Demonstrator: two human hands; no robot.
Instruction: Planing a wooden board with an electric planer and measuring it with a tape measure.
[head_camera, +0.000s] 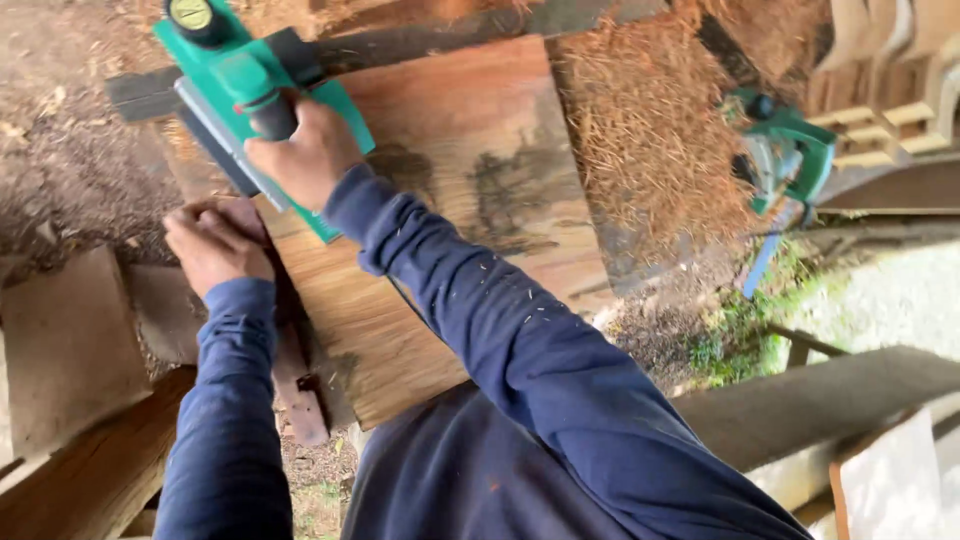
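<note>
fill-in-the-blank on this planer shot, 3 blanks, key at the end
1. The right hand grips the handle of a ____ electric planer.
2. The planer sits on a wooden ____.
3. The left hand presses flat at the plank's ____ edge as seen in the picture.

Missing words: green; plank; left

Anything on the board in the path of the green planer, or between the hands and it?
Nothing visible. The right hand already grips the green planer, which sits on the wooden board. The left hand presses the board's edge, beside the planer.
</note>
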